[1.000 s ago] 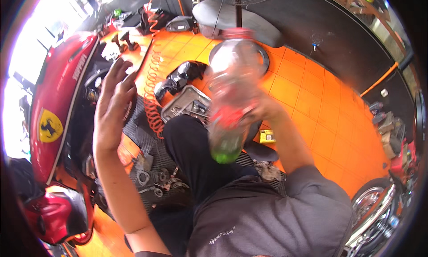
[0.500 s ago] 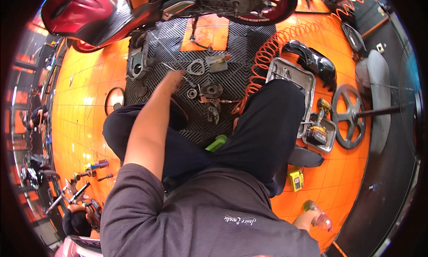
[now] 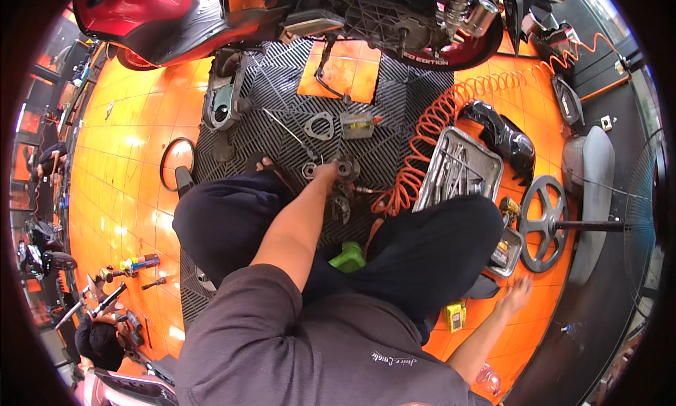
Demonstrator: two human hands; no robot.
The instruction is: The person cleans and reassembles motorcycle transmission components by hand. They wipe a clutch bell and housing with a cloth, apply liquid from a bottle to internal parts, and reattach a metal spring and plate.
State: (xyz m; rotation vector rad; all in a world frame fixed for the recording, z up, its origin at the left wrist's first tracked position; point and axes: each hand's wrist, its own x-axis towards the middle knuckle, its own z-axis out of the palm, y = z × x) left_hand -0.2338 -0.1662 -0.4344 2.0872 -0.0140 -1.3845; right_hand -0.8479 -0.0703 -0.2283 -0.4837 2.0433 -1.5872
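My left hand (image 3: 326,171) reaches down among metal parts on the black mat, at the edge of a round dark metal part (image 3: 346,169); its fingers are hidden, so a hold cannot be made out. Beside it lie a ring-shaped nut (image 3: 308,170) and a long thin screwdriver (image 3: 285,128). Farther off are a flat metal plate with a round hole (image 3: 310,126) and a clear plastic packet (image 3: 357,126). Out to the right, my right hand (image 3: 517,297) is open with its fingers apart, holding nothing. A clear reddish bottle (image 3: 489,379) stands nearer me, partly behind my right forearm.
A red motorcycle (image 3: 352,26) spans the far side. Orange coiled hose (image 3: 427,142) runs beside a metal tool tray (image 3: 421,203). At the right are a cordless driver (image 3: 510,210), a spoked wheel (image 3: 542,223) and a yellow battery (image 3: 455,316). Something green (image 3: 347,258) lies between my legs.
My left hand has moved right and nearer, from beside the screwdriver to the round metal part. My right hand has let go of the bottle and moved forward.
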